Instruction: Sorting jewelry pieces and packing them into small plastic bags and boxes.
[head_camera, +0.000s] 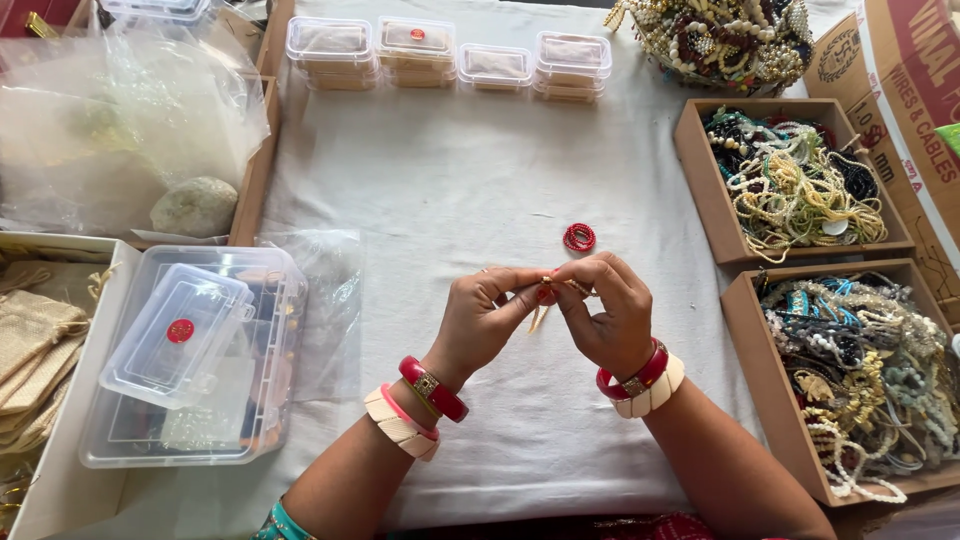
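My left hand (480, 320) and right hand (605, 315) pinch small gold bead piece (548, 290) at frame centre; likely light, fiddly, slippery; fingertip grip at ends suits. Red bead ring (579, 237) just above.

The light over my desk (480, 180) is bright, even and soft, like daylight. Shadows are faint: only a thin one shows under my hands at the centre of the frame. The clear plastic bags (120, 110) at the upper left catch a milky glare, and the lids of the clear boxes (190, 350) at lower left shine. Focus is sharp throughout, and the straight edges bow slightly near the frame's borders.
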